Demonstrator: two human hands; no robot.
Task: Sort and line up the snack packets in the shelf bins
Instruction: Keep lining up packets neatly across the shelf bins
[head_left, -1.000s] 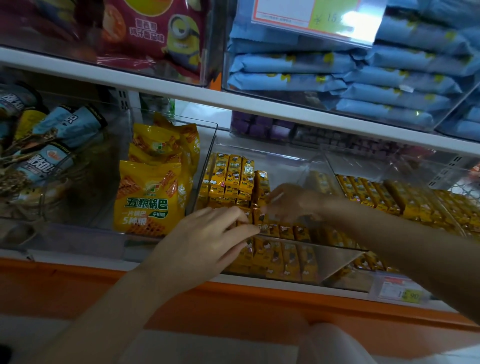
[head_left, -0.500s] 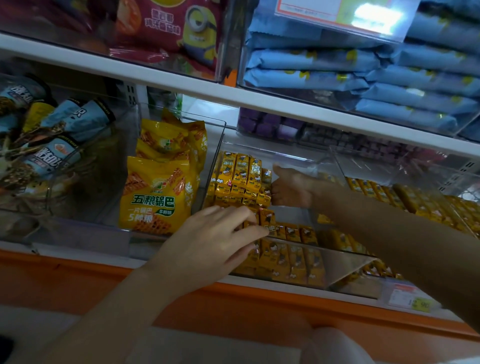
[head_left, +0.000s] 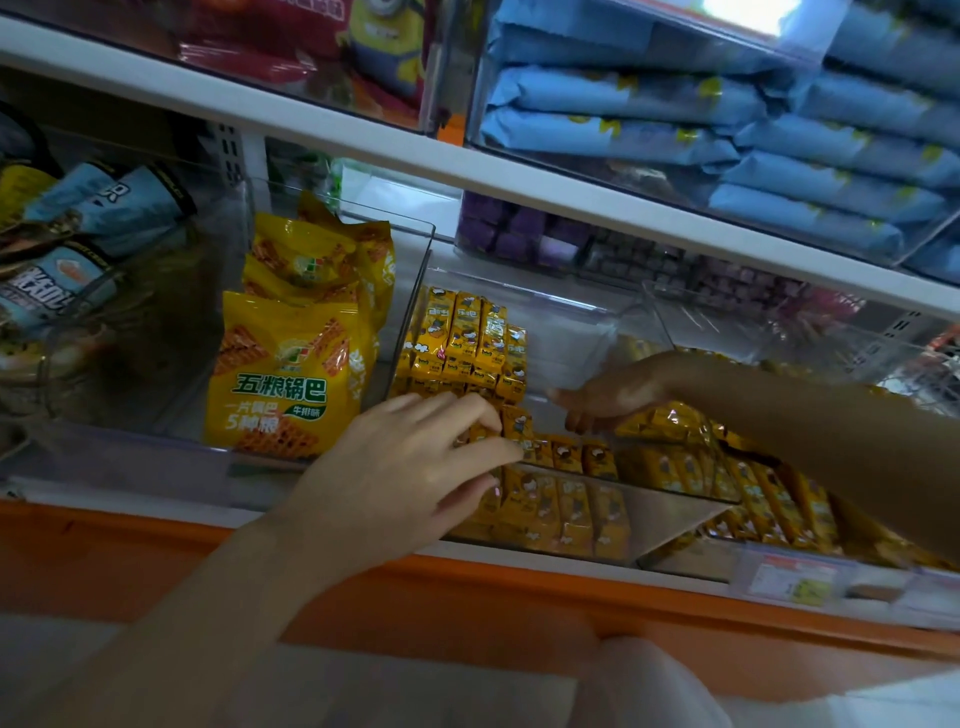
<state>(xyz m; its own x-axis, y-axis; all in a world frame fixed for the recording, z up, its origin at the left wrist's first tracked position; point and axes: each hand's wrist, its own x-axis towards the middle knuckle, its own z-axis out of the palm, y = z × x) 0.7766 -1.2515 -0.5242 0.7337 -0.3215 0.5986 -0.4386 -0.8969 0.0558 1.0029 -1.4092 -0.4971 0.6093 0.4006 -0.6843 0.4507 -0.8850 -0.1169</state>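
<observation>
The left hand (head_left: 410, 467) rests bent fingers on the front small yellow packets (head_left: 467, 338) in the clear bin (head_left: 670, 514), while the shadowed right hand (head_left: 608, 395), possibly empty, hovers just behind.

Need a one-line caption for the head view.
Left hand rests on the front row of small yellow packets in a clear bin; right hand reaches farther back.

Small packets (head_left: 467, 338) lie in bin (head_left: 571, 338), right of bags (head_left: 291, 374).
</observation>
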